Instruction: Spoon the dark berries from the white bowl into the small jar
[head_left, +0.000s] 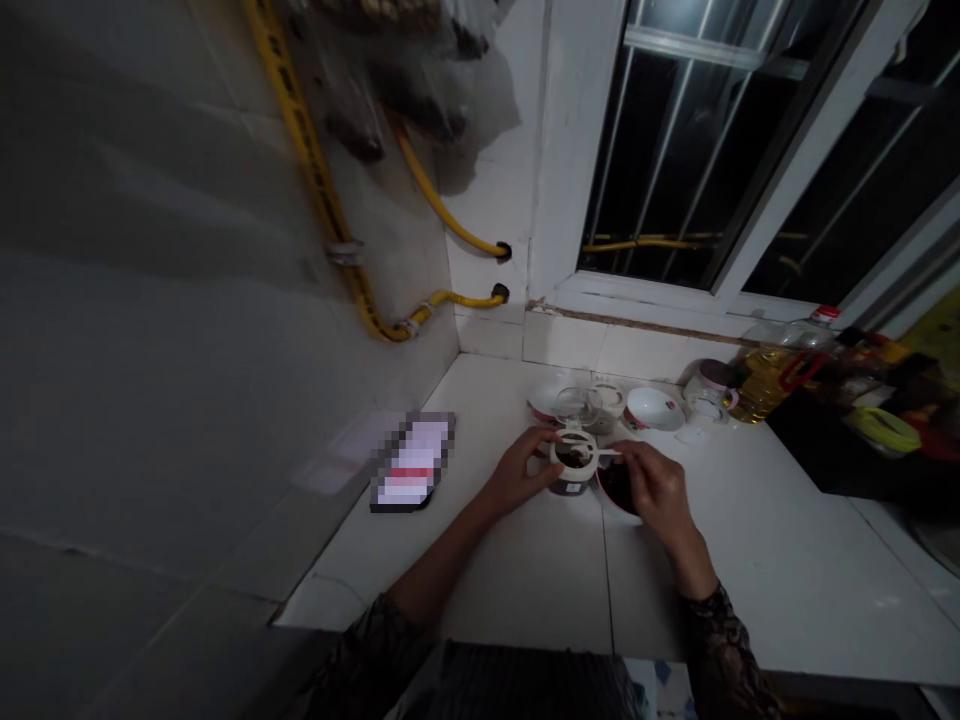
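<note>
One lit phone, black-edged, its screen blurred, lies at nine o'clock from the small see-through jar with a white rim. The person's left hand grips that jar by its sides, front and centre on the white counter. A slim white spoon crosses its mouth (how deep, I can't tell); scooping seems in hand, calling for a steady jar and level spoon. At four o'clock sits a round bowl of dark contents; above it, the right hand pinches the spoon's handle.
</note>
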